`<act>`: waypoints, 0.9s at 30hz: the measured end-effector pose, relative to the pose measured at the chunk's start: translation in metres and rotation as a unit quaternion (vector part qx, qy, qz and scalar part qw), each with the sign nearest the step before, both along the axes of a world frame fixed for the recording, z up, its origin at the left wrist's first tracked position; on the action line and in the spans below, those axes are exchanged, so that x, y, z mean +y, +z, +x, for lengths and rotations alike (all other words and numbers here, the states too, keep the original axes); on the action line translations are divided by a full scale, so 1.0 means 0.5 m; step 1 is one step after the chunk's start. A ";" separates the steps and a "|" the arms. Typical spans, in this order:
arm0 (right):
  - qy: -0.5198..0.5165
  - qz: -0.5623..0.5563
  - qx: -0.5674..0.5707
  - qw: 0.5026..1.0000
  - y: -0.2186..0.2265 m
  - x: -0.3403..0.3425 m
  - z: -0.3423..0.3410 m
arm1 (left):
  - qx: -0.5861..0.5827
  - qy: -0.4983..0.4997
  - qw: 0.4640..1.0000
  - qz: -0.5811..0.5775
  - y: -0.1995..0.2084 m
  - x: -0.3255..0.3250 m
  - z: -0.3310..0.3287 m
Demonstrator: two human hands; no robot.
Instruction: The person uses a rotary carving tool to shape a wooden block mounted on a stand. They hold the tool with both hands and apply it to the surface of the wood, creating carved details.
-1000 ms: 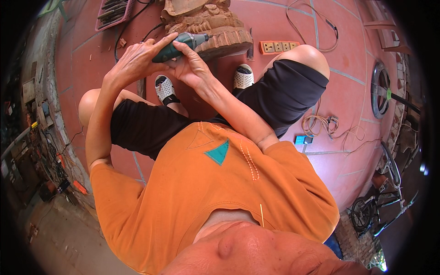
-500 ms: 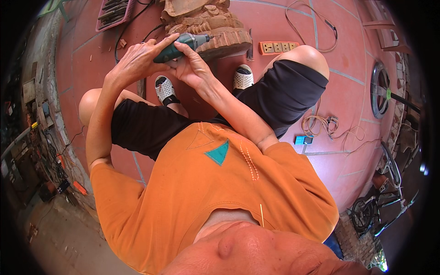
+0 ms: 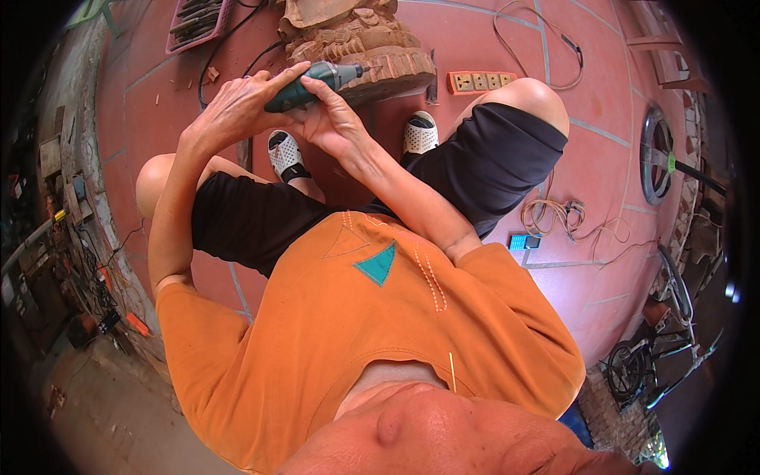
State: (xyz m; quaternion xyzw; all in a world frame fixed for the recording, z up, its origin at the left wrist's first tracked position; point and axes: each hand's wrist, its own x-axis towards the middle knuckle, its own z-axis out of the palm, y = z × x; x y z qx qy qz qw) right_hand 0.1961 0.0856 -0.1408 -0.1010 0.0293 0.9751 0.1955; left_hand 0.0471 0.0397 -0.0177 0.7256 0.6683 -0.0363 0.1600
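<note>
A dark green and grey rotary tool (image 3: 336, 76) lies across both of my hands, its nose pointing right. My left hand (image 3: 237, 104) wraps around its rear end, index finger stretched along the top. From the right, my right hand (image 3: 336, 125) grips the body with the thumb laid over it; its other fingers are partly hidden beneath. The thin bit reaches toward the ribbed base of a brown carved wooden piece (image 3: 388, 73), which stands on the floor just beyond my hands. I cannot tell whether the bit touches the wood.
An orange power strip (image 3: 480, 82) lies right of the carving. A pink basket (image 3: 195, 24) of dark sticks stands far left. Black cable (image 3: 214, 67) runs beside the carving. Coiled cord (image 3: 546, 215) and a small blue phone (image 3: 524, 242) lie right, near a wheel-like ring (image 3: 655, 155).
The nose of the rotary tool has dipped very slightly toward the carving's base. Both hands keep the same hold.
</note>
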 end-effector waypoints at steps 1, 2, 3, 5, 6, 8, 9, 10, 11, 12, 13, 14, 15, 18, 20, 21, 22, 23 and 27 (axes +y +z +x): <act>0.000 -0.001 0.000 1.000 0.001 -0.001 0.001 | 0.000 0.000 1.000 0.000 0.000 0.000 0.000; -0.001 -0.003 0.001 1.000 0.002 -0.001 0.002 | -0.001 0.000 1.000 0.000 -0.001 -0.001 0.000; -0.001 -0.004 0.001 1.000 0.002 -0.002 0.002 | -0.001 0.000 1.000 0.000 -0.001 -0.001 0.000; -0.003 -0.010 0.002 1.000 0.002 -0.003 0.003 | -0.002 -0.001 1.000 0.000 -0.001 -0.001 0.000; -0.003 -0.012 0.003 1.000 0.001 -0.004 0.003 | -0.002 -0.001 1.000 0.000 -0.001 -0.001 0.001; -0.006 -0.015 0.006 1.000 0.001 -0.005 0.003 | -0.005 -0.002 1.000 0.001 -0.002 -0.001 0.000; -0.008 -0.017 0.008 1.000 0.001 -0.005 0.003 | -0.006 -0.002 1.000 0.002 -0.003 -0.001 0.001; -0.008 -0.018 0.009 1.000 0.001 -0.006 0.003 | -0.008 -0.003 1.000 0.004 -0.002 -0.002 0.001; -0.009 -0.019 0.010 1.000 0.001 -0.007 0.002 | -0.011 -0.004 1.000 0.006 0.000 -0.003 0.002; -0.009 -0.020 0.010 1.000 0.002 -0.008 0.002 | -0.013 -0.005 1.000 0.008 0.001 -0.003 0.002; -0.010 -0.022 0.009 1.000 0.003 -0.009 0.003 | -0.012 -0.004 1.000 0.006 0.001 -0.003 0.003; -0.011 -0.025 0.009 1.000 0.005 -0.010 0.004 | -0.012 -0.004 1.000 0.003 0.002 -0.003 0.003; -0.012 -0.027 0.008 1.000 0.006 -0.011 0.005 | -0.011 -0.004 1.000 0.001 0.002 -0.003 0.003; -0.014 -0.031 0.017 0.999 0.004 -0.013 0.005 | -0.014 -0.002 1.000 0.000 0.002 -0.003 0.004; -0.015 -0.031 0.021 0.999 0.005 -0.013 0.006 | -0.014 -0.002 1.000 -0.002 0.005 -0.003 0.007; -0.015 -0.031 0.022 0.999 0.006 -0.014 0.006 | -0.013 -0.001 1.000 -0.003 0.007 -0.003 0.008; -0.016 -0.033 0.022 0.999 0.007 -0.015 0.007 | -0.016 0.000 1.000 -0.006 0.007 -0.003 0.007; -0.018 -0.035 0.021 0.999 0.007 -0.016 0.007 | -0.020 0.001 1.000 -0.009 0.007 -0.003 0.007; -0.024 -0.015 0.002 1.000 0.015 -0.021 0.007 | -0.023 0.000 1.000 -0.013 0.010 -0.004 0.009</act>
